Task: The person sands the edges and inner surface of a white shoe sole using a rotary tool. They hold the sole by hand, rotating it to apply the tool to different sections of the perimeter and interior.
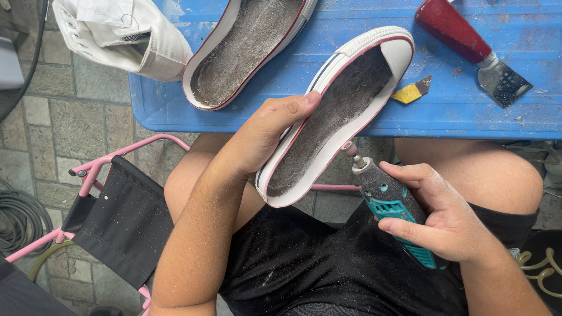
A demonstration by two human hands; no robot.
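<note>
Black shorts (304, 263) dusted with grey powder fill the near part of the view, over the person's bare knees, with a pink-framed folding chair (117, 205) at the near left on the stone floor. Beyond the knees runs the blue table (351, 117), carrying a second upturned shoe sole (246, 47) at the far left, a white canvas shoe upper (117, 35) hanging past its left edge, a red-handled scraper (468, 44) at the far right and a small yellow scrap (411, 92). Held over the lap, the white shoe sole (336, 114) lies with its long axis slanting from near left to far right, roughened grey inner face up, toe over the table edge. The left hand (263, 137) clasps its left rim, thumb laid along the edge. Just right of the heel end, the right hand (436, 216) is wrapped firmly round a teal rotary tool (389, 202), whose small pink grinding tip (350, 148) points far-left and sits just beside the sole's right rim, touching or nearly so; I cannot tell which.
</note>
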